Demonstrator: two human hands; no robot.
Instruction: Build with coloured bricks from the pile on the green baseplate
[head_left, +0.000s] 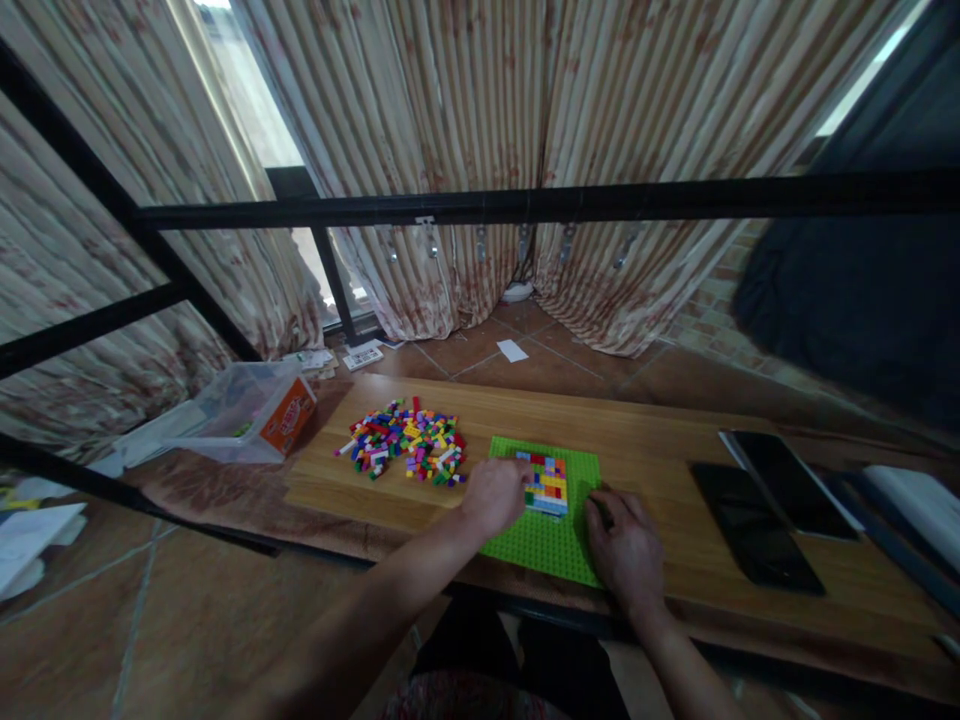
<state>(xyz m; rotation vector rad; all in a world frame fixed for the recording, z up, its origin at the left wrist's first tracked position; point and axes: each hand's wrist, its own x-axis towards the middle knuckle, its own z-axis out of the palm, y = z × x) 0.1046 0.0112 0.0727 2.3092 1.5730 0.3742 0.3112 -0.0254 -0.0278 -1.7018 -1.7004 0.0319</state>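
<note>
A green studded baseplate [544, 555] lies on the wooden board. On it sits a roughly square patch of multicoloured toy bricks [551, 482], fitted side by side. My left hand [495, 495] reaches over the patch's left side, its fingers drawn together with the tips at the bricks. Whatever those fingertips pinch or press is too small to make out. At the baseplate's right edge rests my right hand [626, 545], thumb and curled fingers closed against that edge. Left of the baseplate, a pile of loose toy bricks [405, 440] in many colours is spread out.
A clear plastic box [240, 405] with an orange label stands beyond the left end of the wooden board [637, 430]. Two dark flat devices [757, 530] lie at the right. A black metal bar [480, 207] crosses in front of the curtains [465, 110].
</note>
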